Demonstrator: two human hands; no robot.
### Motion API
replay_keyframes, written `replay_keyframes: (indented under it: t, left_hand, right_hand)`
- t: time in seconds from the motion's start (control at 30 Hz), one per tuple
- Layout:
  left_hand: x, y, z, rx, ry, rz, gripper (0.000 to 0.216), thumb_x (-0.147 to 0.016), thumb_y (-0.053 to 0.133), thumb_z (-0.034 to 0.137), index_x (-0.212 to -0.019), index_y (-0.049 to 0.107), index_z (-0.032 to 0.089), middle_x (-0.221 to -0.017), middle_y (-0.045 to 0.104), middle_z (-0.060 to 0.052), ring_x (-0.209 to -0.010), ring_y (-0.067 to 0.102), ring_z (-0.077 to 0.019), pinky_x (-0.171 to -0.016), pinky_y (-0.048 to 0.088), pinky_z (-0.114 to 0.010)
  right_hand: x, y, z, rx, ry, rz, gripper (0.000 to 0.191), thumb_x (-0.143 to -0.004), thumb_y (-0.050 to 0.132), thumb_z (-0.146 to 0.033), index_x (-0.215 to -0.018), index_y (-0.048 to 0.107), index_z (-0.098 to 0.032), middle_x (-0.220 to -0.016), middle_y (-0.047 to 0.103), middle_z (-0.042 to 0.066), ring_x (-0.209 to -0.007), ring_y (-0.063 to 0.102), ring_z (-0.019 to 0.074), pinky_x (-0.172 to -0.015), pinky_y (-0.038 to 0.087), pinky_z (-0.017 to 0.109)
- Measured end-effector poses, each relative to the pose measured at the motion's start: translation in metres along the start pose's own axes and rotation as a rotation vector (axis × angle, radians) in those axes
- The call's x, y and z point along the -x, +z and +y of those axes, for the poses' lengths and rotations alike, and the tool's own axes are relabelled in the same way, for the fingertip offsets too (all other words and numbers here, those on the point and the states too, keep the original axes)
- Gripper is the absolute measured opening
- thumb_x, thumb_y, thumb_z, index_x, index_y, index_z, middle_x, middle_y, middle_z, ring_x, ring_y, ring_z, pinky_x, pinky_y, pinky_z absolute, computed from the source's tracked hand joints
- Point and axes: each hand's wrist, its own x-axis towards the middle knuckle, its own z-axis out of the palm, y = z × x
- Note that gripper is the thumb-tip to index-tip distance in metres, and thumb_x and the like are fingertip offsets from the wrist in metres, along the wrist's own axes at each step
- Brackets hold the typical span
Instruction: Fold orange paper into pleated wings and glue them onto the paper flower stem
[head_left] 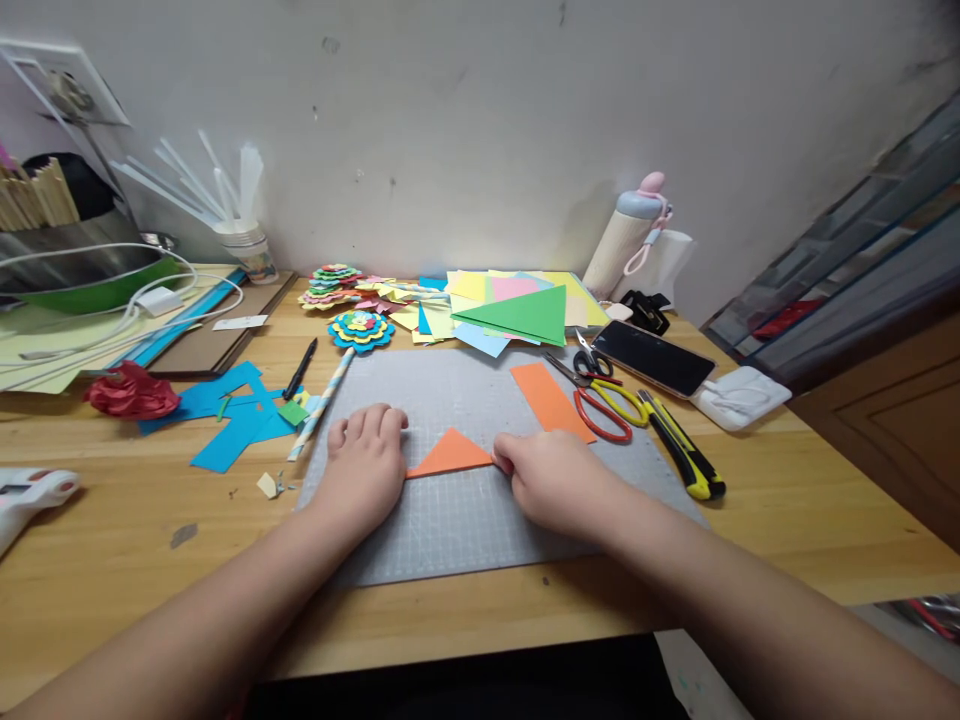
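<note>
A folded orange paper (454,454), triangular with its peak pointing away from me, lies on the grey cutting mat (450,545). My left hand (365,462) grips its left corner, fingers curled and the thumb hidden. At the right corner, my right hand (551,478) is closed, pinching the paper between thumb and bent fingers. Beyond my right hand lies an orange paper strip (551,400), partly under red-and-yellow-handled scissors (606,405). A striped paper stick with a layered paper flower (361,330) rests just beyond my left hand.
Blue paper scraps (232,415), a black pen (301,368) and red crumpled paper (133,392) lie left. Coloured sheets (517,315) are stacked at the back. A yellow-black utility knife (681,450), a phone (654,357) and a bottle (624,240) stand or lie right.
</note>
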Motion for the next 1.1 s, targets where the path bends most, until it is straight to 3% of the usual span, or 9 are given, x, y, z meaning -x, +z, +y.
replay_keyframes:
  t: [0.2, 0.37, 0.43, 0.53, 0.6, 0.67, 0.77, 0.93, 1.1]
  left_hand:
    - [-0.007, -0.021, 0.029, 0.157, 0.203, -0.047, 0.015, -0.085, 0.046, 0.017, -0.093, 0.058, 0.021, -0.099, 0.06, -0.004, -0.096, 0.049, -0.0233, -0.084, 0.032, -0.039]
    - [-0.009, -0.002, 0.041, 0.155, 0.315, -0.145, 0.007, -0.085, 0.052, 0.021, -0.082, 0.058, 0.018, -0.085, 0.062, -0.004, -0.086, 0.054, -0.0234, -0.078, 0.036, -0.039]
    - [-0.009, 0.002, 0.037, 0.2, 0.312, -0.135, 0.008, -0.085, 0.051, 0.02, -0.081, 0.058, 0.018, -0.083, 0.062, -0.004, -0.083, 0.055, -0.0228, -0.077, 0.036, -0.039]
    - [-0.011, -0.008, 0.028, 0.432, 0.213, -0.089, 0.008, -0.086, 0.052, 0.022, -0.083, 0.058, 0.018, -0.083, 0.062, -0.003, -0.081, 0.054, -0.0213, -0.077, 0.036, -0.039]
    - [-0.012, -0.02, 0.023, 0.761, 0.052, -0.086, 0.009, -0.085, 0.053, 0.026, -0.085, 0.059, 0.019, -0.083, 0.063, -0.002, -0.079, 0.055, -0.0192, -0.074, 0.038, -0.036]
    - [-0.013, -0.03, 0.022, 1.202, -0.14, -0.155, 0.016, -0.085, 0.054, 0.034, -0.089, 0.058, 0.019, -0.085, 0.064, -0.002, -0.076, 0.056, -0.0174, -0.07, 0.041, -0.032]
    - [-0.012, -0.033, 0.024, 1.671, -0.265, -0.33, 0.023, -0.082, 0.059, 0.039, -0.091, 0.059, 0.017, -0.088, 0.065, -0.004, -0.078, 0.058, -0.0162, -0.073, 0.043, -0.031]
    - [-0.009, -0.019, 0.031, 1.846, -0.276, -0.401, 0.023, -0.077, 0.066, 0.033, -0.091, 0.06, 0.016, -0.084, 0.065, -0.004, -0.067, 0.056, -0.0129, -0.068, 0.045, -0.029]
    - [-0.009, -0.015, 0.032, 1.657, -0.355, -0.263, 0.024, -0.072, 0.07, 0.03, -0.092, 0.063, 0.017, -0.077, 0.065, -0.003, -0.071, 0.058, -0.0144, -0.067, 0.045, -0.026]
  right_hand:
    - [-0.013, -0.025, -0.008, 0.091, -0.148, -0.112, 0.018, -0.073, 0.048, -0.01, -0.077, 0.063, -0.019, -0.073, 0.068, 0.008, -0.065, 0.061, 0.0214, -0.048, 0.023, 0.028]
    - [-0.014, -0.012, 0.003, -0.049, -0.144, -0.016, 0.018, -0.073, 0.046, -0.011, -0.074, 0.061, -0.02, -0.066, 0.067, 0.004, -0.062, 0.062, 0.0202, -0.05, 0.03, 0.028]
    - [-0.015, -0.002, 0.012, -0.247, -0.136, 0.182, 0.021, -0.076, 0.043, -0.009, -0.079, 0.06, -0.021, -0.073, 0.068, 0.002, -0.068, 0.063, 0.0188, -0.058, 0.039, 0.029]
    - [-0.017, 0.004, 0.021, -0.574, -0.144, 0.765, 0.028, -0.081, 0.043, -0.01, -0.104, 0.051, -0.023, -0.111, 0.063, 0.006, -0.102, 0.059, 0.0213, -0.088, 0.042, 0.038]
    - [-0.016, 0.003, 0.022, -0.716, -0.139, 1.1, 0.031, -0.082, 0.046, -0.014, -0.111, 0.043, -0.025, -0.128, 0.051, 0.008, -0.121, 0.046, 0.0242, -0.102, 0.031, 0.047]
    - [-0.015, 0.002, 0.018, -0.852, -0.117, 1.214, 0.031, -0.083, 0.049, -0.018, -0.112, 0.041, -0.027, -0.131, 0.046, 0.008, -0.125, 0.042, 0.0249, -0.105, 0.029, 0.049]
    - [-0.015, 0.007, 0.005, -1.222, -0.096, 0.826, 0.026, -0.086, 0.053, -0.029, -0.11, 0.043, -0.027, -0.116, 0.052, 0.008, -0.107, 0.054, 0.0218, -0.091, 0.045, 0.042]
    - [-0.018, 0.025, -0.018, -1.84, 0.007, -0.083, 0.038, -0.08, 0.062, -0.044, -0.107, 0.049, -0.022, -0.097, 0.06, 0.005, -0.069, 0.061, 0.0136, -0.056, 0.049, 0.025]
    - [-0.025, 0.033, -0.015, -1.888, 0.04, -0.183, 0.028, -0.078, 0.067, -0.04, -0.09, 0.057, -0.016, -0.065, 0.053, -0.004, -0.045, 0.048, 0.0052, -0.038, 0.034, 0.016]
